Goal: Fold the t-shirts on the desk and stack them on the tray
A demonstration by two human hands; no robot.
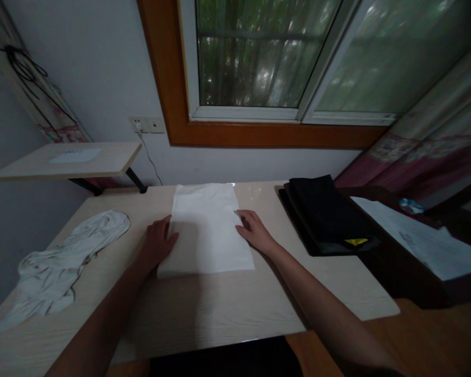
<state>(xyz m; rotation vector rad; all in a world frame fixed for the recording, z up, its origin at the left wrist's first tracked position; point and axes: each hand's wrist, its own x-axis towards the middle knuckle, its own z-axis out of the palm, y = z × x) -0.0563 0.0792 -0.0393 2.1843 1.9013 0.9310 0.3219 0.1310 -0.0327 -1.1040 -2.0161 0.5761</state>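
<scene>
A white cloth [206,230], folded into a flat rectangle, lies on the table in front of me. My left hand [157,245] rests at its left edge, thumb tip over the cloth and thumb and fingers apart. At the opposite edge is my right hand [256,233], with a gap between thumb and forefinger and their tips touching or close to the cloth's side. Neither hand grips the cloth. Off to the left lies a crumpled white garment [73,256], stretched out lengthwise in loose folds.
The pale wooden table [227,309] stands against the wall below a window [267,57]. Dark folded fabric [317,209] is stacked on its right side. A small raised shelf [118,157] occupies the back left. Farther right, paper sheets [419,235] lie on a dark surface.
</scene>
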